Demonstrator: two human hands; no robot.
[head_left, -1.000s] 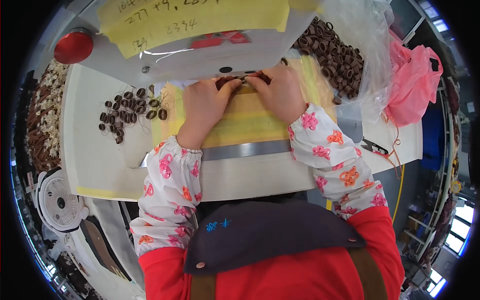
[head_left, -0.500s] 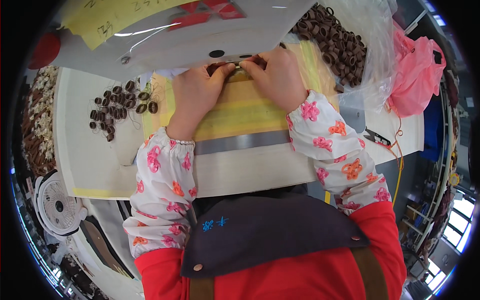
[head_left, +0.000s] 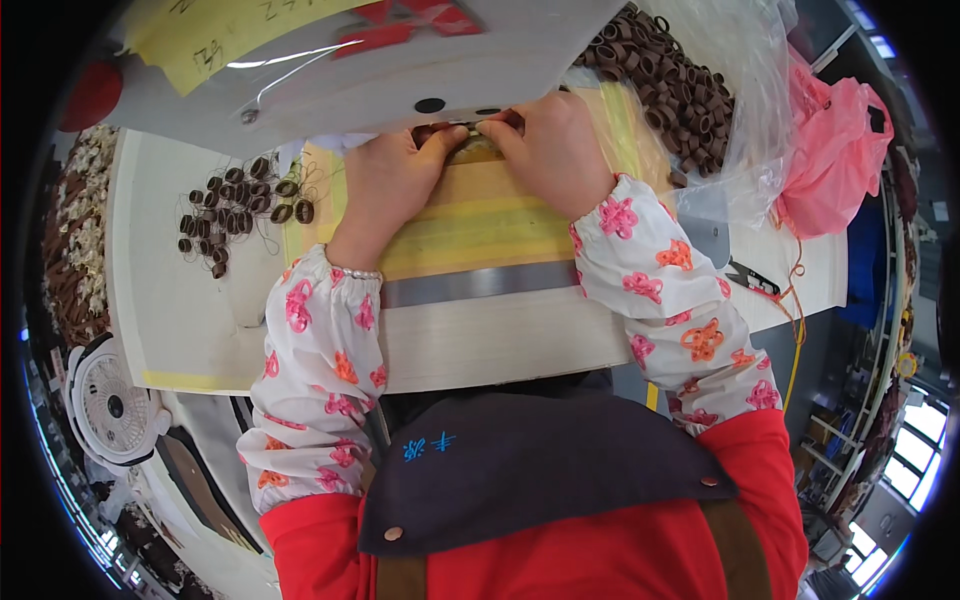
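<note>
Toward the worktop's [head_left: 500, 345] far edge, left hand [head_left: 392, 182] and right hand [head_left: 558, 155] nearly meet; I cannot tell whether they grip anything. Brown rings [head_left: 241, 222] lie nearer the left edge.

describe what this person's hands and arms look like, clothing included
The left hand and right hand wear no gloves. Loose white sleeve covers with pink and orange figures gather at the wrists, above them red sleeves. Small pale bead-like shapes line the left wrist; bracelet or trim, I can't tell.
</note>
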